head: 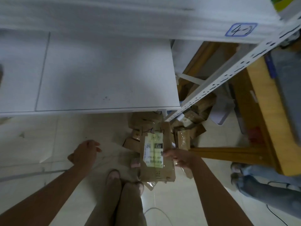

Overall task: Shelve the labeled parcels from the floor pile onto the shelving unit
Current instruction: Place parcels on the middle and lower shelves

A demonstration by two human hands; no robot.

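right hand (pixel 182 159) grips a flat brown parcel (pixel 157 154) with a pale label, left hand (pixel 85 153) relaxed and empty, over the floor pile (pixel 187 123) of cardboard parcels.

Yellow wooden table (pixel 263 115), dark grey object (pixel 286 88) lying on its top, another person's jeans-clad legs (pixel 268 190) and pale shoes (pixel 236 168) just beside its near end, thin black cable (pixel 276 216) on the pale tiled floor (pixel 40 144) near those legs, white cable (pixel 153 208) looping well left of the table.

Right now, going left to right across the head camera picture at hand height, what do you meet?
Left hand → labeled brown parcel → right hand gripping it → another person's jeans.
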